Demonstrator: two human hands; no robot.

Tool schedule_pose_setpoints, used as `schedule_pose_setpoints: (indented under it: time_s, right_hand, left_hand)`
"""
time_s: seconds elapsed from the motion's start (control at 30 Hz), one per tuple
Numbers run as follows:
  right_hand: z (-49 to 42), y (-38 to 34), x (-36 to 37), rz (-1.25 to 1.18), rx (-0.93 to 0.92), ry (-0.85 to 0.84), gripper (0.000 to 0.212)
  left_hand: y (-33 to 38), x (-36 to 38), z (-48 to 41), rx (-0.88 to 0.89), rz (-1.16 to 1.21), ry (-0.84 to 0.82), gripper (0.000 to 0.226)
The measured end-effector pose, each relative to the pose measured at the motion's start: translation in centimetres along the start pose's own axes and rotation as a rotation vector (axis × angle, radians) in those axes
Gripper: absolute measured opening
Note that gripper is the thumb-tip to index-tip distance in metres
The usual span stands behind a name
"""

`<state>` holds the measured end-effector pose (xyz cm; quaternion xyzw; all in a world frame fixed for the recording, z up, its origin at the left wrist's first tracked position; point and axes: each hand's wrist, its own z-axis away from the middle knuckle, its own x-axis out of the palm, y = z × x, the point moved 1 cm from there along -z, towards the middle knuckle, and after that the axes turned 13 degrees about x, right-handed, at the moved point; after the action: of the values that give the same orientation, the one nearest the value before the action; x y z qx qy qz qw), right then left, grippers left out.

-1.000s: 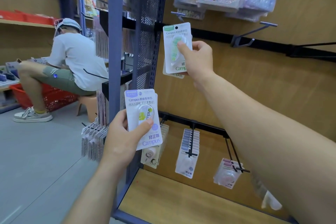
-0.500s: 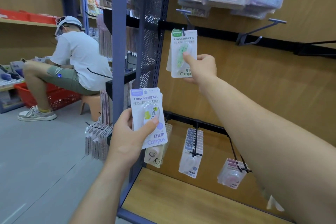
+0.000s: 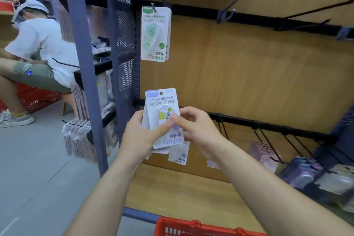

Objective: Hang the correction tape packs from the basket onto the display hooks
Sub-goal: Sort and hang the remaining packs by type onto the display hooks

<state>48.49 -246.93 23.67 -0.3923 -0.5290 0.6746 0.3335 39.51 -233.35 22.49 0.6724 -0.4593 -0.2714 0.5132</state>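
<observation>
Wood-grain panel (image 3: 239, 74); hands (image 3: 138, 136) (image 3: 199, 130) pinch flat rectangular pack (image 3: 162, 99).

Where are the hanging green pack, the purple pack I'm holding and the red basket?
green pack (image 3: 155, 34), head view, blister middle.
purple pack (image 3: 162, 99), head view, upper card.
red basket (image 3: 182, 225), head view, top rim.

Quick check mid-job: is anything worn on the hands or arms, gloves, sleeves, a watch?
Nothing worn shows. The left hand and right hand are bare, with no gloves, and no rings that I can make out. The left forearm and right forearm are bare to the frame edge: no sleeve, watch or band in view.
</observation>
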Motion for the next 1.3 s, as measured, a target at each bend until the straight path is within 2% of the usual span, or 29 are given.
schedule_pose_setpoints:
  time_s: [0.07,0.2,0.33,0.5,0.67,0.77,0.9,1.3]
  right_hand:
    - [0.6,0.5,-1.6,-0.02,0.005,-0.001,0.021]
    - [1.2,0.1,-4.9,-0.11,0.029,0.117,0.026]
    - [1.5,-2.1,-8.5,-0.169,-0.045,0.248,0.02]
    - [1.0,-7.9,-12.1,-0.183,-0.232,0.383,0.012]
    - [0.6,-12.8,-13.2,-0.094,-0.376,0.404,0.01]
    - [0.0,-13.8,-12.6,-0.064,-0.381,0.406,0.011]
    - [-0.7,-13.1,-12.2,-0.111,-0.343,0.497,0.017]
    - [-1.8,-13.2,-11.3,-0.168,-0.321,0.513,0.022]
  left_hand:
    - [-0.2,1.3,0.2,-0.019,0.017,-0.031,0.051]
    - [-0.7,3.0,-0.1,0.038,-0.015,-0.046,0.02]
    - [0.5,4.1,-0.6,0.112,0.0,-0.017,0.026]
    - [3.7,4.8,-1.1,0.224,0.096,0.023,0.029]
    - [5.2,5.6,-0.9,0.265,0.103,0.007,0.031]
    - [5.1,5.9,-0.9,0.272,0.082,0.008,0.032]
    - [4.9,5.6,-1.0,0.259,0.088,0.02,0.032]
    - [5.0,4.8,-1.4,0.241,0.127,0.055,0.028]
